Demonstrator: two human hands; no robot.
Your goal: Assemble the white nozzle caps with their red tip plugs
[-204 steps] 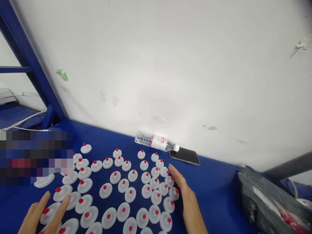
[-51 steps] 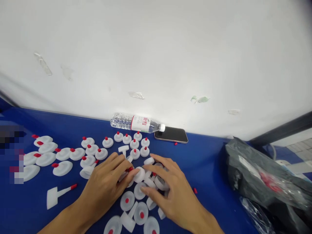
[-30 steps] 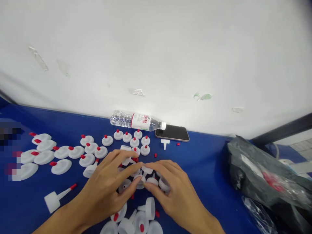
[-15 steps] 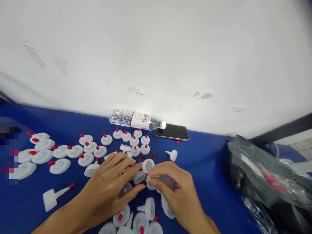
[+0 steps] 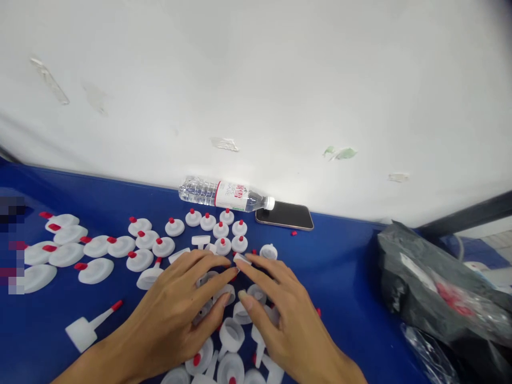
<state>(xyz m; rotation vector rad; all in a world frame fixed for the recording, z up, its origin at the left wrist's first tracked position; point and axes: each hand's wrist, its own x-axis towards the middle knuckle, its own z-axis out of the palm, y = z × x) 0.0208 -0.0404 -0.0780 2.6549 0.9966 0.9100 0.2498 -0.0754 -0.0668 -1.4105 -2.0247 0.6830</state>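
Note:
White plastic nozzle caps [image 5: 232,334], some with red tips, lie loosely heaped between and below my hands. My left hand [image 5: 180,304] rests over the heap's left side, fingers stretched and apart, with caps under the fingertips. My right hand [image 5: 286,314] covers the right side, also spread, thumb apart from the fingers. A small tilted cap [image 5: 242,259] sits by the right fingertips; whether they touch it I cannot tell. Parts of several caps are hidden beneath both hands. Left of the hands, red-tipped caps [image 5: 96,271] stand on the blue table [image 5: 336,288].
At the back lies a water bottle [image 5: 232,195] beside a black-screened phone [image 5: 285,215]. A small red tip [image 5: 294,233] is in front of the phone. On the right sits a dark plastic bag [image 5: 436,288]. A long-nozzled cap [image 5: 82,334] lies at the near left.
My right hand has opened from a pinch at a cap and spread out over the heap. Caps between the hands have shifted, and the lone cap near the phone has turned and moved left.

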